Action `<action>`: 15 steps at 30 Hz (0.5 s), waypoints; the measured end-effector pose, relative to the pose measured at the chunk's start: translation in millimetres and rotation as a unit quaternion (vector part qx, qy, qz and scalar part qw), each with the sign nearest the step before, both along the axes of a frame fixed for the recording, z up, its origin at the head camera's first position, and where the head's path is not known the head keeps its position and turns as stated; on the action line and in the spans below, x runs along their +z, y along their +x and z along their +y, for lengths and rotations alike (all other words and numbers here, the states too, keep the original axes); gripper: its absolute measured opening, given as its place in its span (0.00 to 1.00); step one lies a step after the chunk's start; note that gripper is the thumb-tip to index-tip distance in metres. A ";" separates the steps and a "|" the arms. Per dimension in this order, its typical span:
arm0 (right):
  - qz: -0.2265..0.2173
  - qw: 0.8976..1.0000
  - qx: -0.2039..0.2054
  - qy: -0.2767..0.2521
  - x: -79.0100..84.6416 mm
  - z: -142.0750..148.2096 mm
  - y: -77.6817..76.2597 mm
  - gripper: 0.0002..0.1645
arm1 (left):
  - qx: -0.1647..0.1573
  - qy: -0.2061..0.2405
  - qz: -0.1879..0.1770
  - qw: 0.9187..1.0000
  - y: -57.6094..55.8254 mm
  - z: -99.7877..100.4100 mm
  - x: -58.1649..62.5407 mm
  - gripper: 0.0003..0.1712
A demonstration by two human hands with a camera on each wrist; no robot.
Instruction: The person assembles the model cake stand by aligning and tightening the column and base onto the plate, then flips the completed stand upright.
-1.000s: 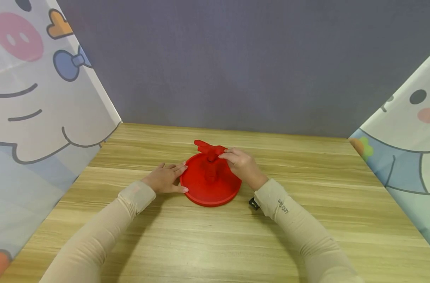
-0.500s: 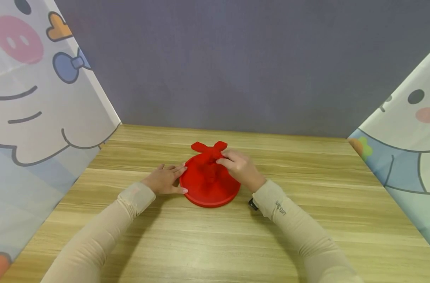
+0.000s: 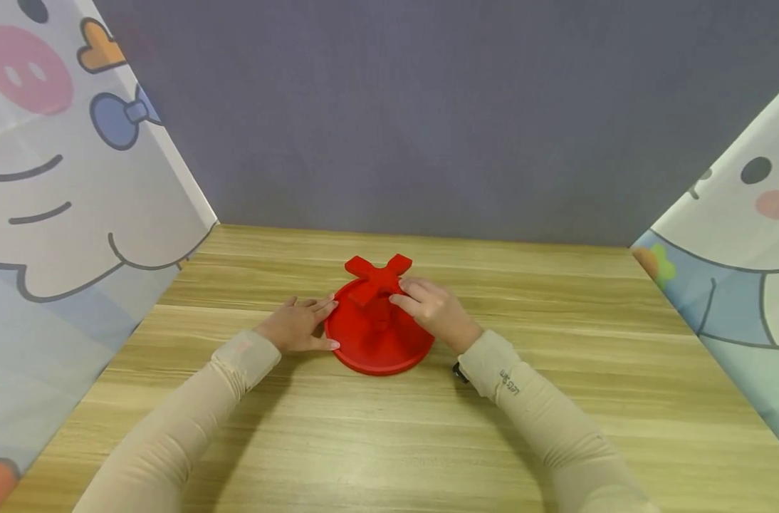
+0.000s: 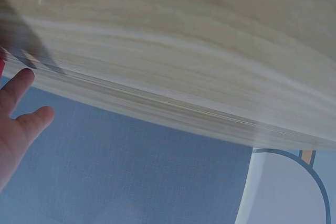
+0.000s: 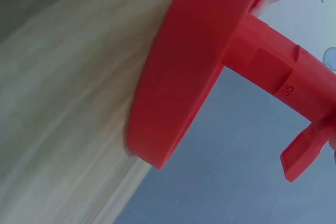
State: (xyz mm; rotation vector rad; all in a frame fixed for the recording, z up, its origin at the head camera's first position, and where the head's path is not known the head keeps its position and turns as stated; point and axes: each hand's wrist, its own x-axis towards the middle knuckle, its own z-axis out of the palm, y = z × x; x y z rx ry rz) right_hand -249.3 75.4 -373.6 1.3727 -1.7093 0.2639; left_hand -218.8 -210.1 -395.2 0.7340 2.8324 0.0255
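A red round disc (image 3: 379,356) with a raised rim lies on the wooden table. From its middle rises a red post (image 5: 283,72) marked with numbers, "35" among them, in the right wrist view. On top of the post sits a red cross-shaped handle (image 3: 378,279) with several flat arms. My right hand (image 3: 436,310) pinches the handle's right side between thumb and fingers. At the disc's left rim my left hand (image 3: 297,326) rests with fingers and thumb spread, fingertips on the edge. Only part of the left hand (image 4: 16,124) enters the left wrist view.
The wooden table (image 3: 377,442) runs back to a grey panel (image 3: 415,121). Printed cartoon cloths hang on the left (image 3: 88,185) and right (image 3: 742,235). A small black item (image 3: 460,372) shows beside the right cuff.
The cross-shaped handle has turned on its post, its arms now pointing other ways. My right fingers have shifted slightly with it toward the left. The left hand and disc stay almost still.
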 end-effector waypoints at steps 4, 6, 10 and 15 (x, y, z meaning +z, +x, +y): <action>0.012 1.000 -0.011 0.024 2.3 2.2 2.8 0.15 | 0.001 0.001 -0.001 1.000 -0.7 -0.2 -0.8 0.52; 0.005 0.999 -0.010 0.032 3.6 2.3 3.3 0.16 | 0.002 0.002 -0.002 1.000 -0.7 -1.3 -0.8 0.52; -0.055 0.998 0.002 0.040 3.0 1.8 2.8 0.16 | 0.001 0.000 -0.002 1.000 0.2 -2.6 -0.6 0.53; -0.110 0.994 -0.016 0.014 -1.4 1.1 1.8 0.26 | -0.003 0.001 0.003 1.000 0.7 -2.2 -0.1 0.53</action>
